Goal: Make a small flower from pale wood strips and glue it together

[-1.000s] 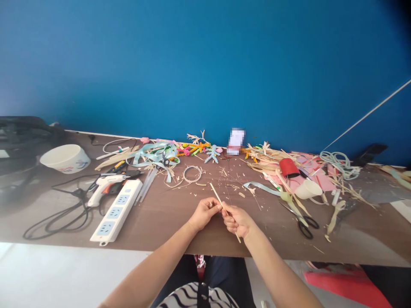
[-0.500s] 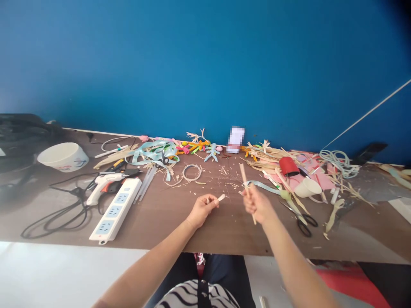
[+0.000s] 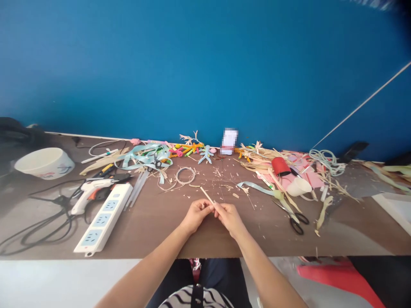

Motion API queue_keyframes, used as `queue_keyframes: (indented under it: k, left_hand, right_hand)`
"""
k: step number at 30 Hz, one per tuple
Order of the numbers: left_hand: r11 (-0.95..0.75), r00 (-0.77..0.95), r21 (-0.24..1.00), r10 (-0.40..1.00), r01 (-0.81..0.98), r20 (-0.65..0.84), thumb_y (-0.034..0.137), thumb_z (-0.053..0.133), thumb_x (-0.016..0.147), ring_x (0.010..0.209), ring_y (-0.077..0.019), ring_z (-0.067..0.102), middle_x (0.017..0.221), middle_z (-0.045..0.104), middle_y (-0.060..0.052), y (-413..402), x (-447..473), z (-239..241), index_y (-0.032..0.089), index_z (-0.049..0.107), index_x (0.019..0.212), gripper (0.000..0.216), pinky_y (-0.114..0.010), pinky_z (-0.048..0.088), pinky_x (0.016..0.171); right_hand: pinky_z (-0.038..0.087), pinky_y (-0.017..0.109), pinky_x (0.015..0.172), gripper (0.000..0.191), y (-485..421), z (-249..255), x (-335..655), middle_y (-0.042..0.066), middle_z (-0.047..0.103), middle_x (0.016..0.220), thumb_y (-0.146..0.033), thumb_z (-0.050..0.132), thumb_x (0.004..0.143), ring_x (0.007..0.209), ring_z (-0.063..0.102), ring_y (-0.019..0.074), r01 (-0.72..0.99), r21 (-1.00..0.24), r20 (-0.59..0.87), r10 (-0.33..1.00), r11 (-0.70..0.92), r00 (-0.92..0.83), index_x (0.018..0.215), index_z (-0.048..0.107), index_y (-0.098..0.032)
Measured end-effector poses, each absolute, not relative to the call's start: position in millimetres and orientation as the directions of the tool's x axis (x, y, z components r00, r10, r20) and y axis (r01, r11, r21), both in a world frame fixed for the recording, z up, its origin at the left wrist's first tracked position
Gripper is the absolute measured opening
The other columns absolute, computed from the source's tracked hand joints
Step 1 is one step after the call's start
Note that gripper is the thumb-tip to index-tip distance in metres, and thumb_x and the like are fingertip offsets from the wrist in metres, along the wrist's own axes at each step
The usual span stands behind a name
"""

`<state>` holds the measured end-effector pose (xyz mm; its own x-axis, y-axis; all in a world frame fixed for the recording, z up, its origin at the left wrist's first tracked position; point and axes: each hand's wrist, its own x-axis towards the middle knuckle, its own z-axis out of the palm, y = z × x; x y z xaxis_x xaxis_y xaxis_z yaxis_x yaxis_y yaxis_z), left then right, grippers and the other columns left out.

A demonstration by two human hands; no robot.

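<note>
Both hands meet over the near middle of the brown table (image 3: pixel 154 226). My left hand (image 3: pixel 195 214) and my right hand (image 3: pixel 228 217) are closed in pinches on a thin pale strip (image 3: pixel 206 195) that sticks up and to the left from between the fingertips. Small pale shavings (image 3: pixel 226 186) lie scattered on the table just beyond the hands.
A white power strip (image 3: pixel 102 218), a glue gun (image 3: pixel 91 192) and black cables (image 3: pixel 38 222) lie at left, with a white bowl (image 3: pixel 43 162) farther left. Ribbons (image 3: pixel 144 155) and coloured bits sit at the back. Black scissors (image 3: pixel 293 218), a red cup (image 3: pixel 278 166) and a white cup (image 3: pixel 298 186) lie at right.
The hands had pulled apart, the right carrying the strip off to the right; now they are back together, both pinching the strip. The camera has shifted slightly.
</note>
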<state>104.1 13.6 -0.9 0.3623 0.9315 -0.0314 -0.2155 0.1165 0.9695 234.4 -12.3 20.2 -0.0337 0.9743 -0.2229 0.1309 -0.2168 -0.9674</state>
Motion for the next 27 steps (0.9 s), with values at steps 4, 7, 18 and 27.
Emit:
queue_keyframes:
  k: [4,7,18,27]
  left_hand:
    - [0.112,0.337,0.983,0.940,-0.145,-0.057,0.036,0.061,0.067,0.042,-0.0043,0.032,0.049,0.049,0.004,14.5,102.6,-4.8,0.013,0.055,0.063,0.024,-0.018,0.024,0.043]
    - [0.139,0.318,0.980,0.944,-0.143,-0.088,0.038,0.061,0.067,0.040,-0.0034,0.025,0.048,0.046,0.005,15.7,103.4,-6.0,0.013,0.055,0.064,0.025,-0.019,0.018,0.041]
    - [0.125,0.306,0.981,0.949,-0.145,-0.076,0.036,0.061,0.066,0.045,-0.0055,0.036,0.060,0.058,-0.001,16.0,106.9,-3.4,0.013,0.058,0.067,0.024,-0.019,0.027,0.045]
    - [0.246,0.368,0.963,0.910,-0.107,-0.191,0.035,0.066,0.061,0.041,-0.0032,0.029,0.050,0.044,0.006,20.5,112.0,3.5,0.012,0.057,0.079,0.030,-0.018,0.019,0.040]
  right_hand:
    - [0.009,0.019,0.030,0.043,-5.1,28.2,250.2,-0.011,0.021,0.033,-0.058,0.049,0.069,0.029,0.012,0.0036,-0.232,-0.844,-0.460,0.875,-0.483,-0.149,0.052,0.042,-0.019]
    - [0.011,0.017,0.030,0.043,2.3,39.2,268.6,-0.011,0.021,0.036,-0.058,0.050,0.068,0.030,0.013,0.0032,-0.430,-0.825,-0.407,0.914,-0.366,0.001,0.054,0.040,-0.019]
    - [0.012,0.014,0.031,0.026,-1.5,22.2,244.0,-0.011,0.036,0.044,-0.036,0.064,0.065,0.031,0.019,0.0000,-0.329,-0.857,-0.365,0.918,-0.397,-0.155,0.069,0.046,-0.017]
    - [0.012,0.014,0.031,0.025,4.3,24.6,259.9,-0.008,0.046,0.049,-0.035,0.065,0.060,0.030,0.022,-0.0011,-0.331,-0.857,-0.397,0.916,-0.394,-0.061,0.065,0.049,-0.016]
